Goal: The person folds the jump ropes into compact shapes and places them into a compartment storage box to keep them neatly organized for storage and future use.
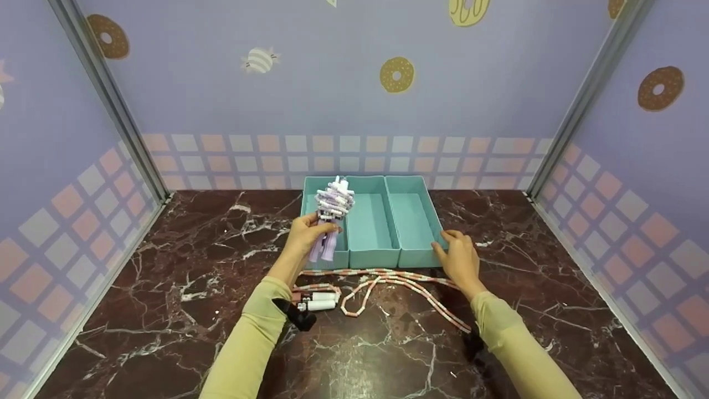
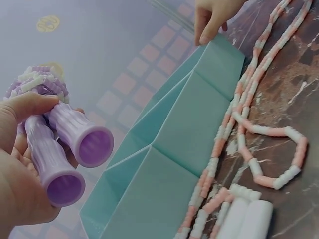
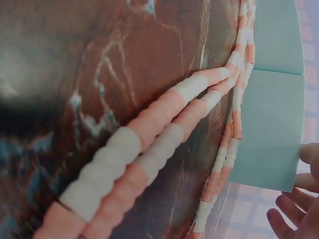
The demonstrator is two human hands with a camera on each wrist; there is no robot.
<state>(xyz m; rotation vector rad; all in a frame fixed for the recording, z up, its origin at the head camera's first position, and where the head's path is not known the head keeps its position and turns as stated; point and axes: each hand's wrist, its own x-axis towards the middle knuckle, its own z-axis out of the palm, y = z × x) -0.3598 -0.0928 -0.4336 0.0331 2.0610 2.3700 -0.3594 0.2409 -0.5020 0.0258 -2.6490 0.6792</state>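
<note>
My left hand (image 1: 303, 237) grips a bundled purple-and-white beaded jump rope (image 1: 334, 200), holding it up over the leftmost of three long teal boxes. Its two lilac handles (image 2: 82, 134) point down toward me, hollow ends showing in the left wrist view, with the beaded cord bunched above the fingers. At the front right corner of the rightmost teal box (image 1: 415, 221), my right hand (image 1: 461, 259) pinches the rim between thumb and fingers. The middle box (image 1: 372, 257) stands between the outer two.
A second jump rope (image 1: 354, 315), with pink and white beads, lies loosely looped along the front of the boxes. Its white handles (image 1: 321, 301) rest near my left wrist. Patterned panels (image 1: 354, 111) wall in the dark marbled table (image 1: 183, 310) at the back and sides.
</note>
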